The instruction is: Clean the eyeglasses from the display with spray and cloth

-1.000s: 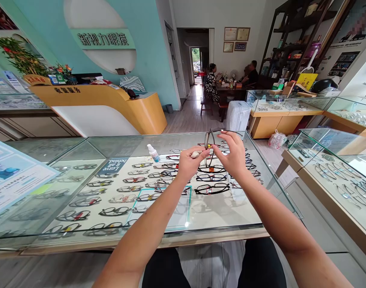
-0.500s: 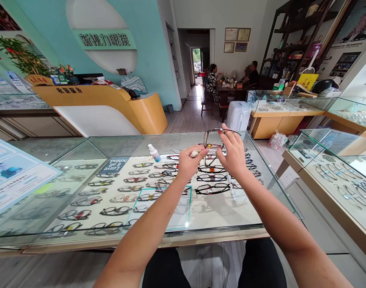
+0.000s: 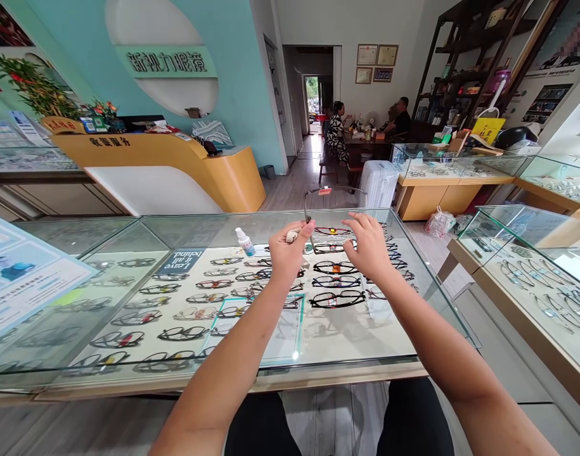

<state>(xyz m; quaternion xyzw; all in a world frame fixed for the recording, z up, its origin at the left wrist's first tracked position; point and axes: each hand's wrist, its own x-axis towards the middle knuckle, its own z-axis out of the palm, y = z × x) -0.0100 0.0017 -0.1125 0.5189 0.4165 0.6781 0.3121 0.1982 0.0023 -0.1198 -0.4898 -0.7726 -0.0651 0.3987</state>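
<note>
My left hand (image 3: 290,250) is closed on a pair of eyeglasses (image 3: 305,204), thumb and fingers pinching the frame above the display case. One temple stretches rightward and bears a red tag (image 3: 324,190). A whitish wad (image 3: 292,235), perhaps a cloth, is tucked in the same hand. My right hand (image 3: 369,244) is to the right of the glasses, fingers apart, with nothing visible in it. Below both hands, several eyeglasses (image 3: 336,282) are laid out in rows. A small white spray bottle (image 3: 244,242) stands left of my left hand.
The glass display case (image 3: 223,367) spans the front, with a teal-edged tray (image 3: 301,323) and a tilted leaflet (image 3: 28,272) at left. More showcases (image 3: 522,272) stand at right. Behind are a yellow counter (image 3: 232,180), a wrapped suitcase (image 3: 378,183) and two seated people.
My right hand has let go of the eyeglasses and its fingers have spread. My left hand has moved slightly left with the glasses, which are turned so the red tag shows.
</note>
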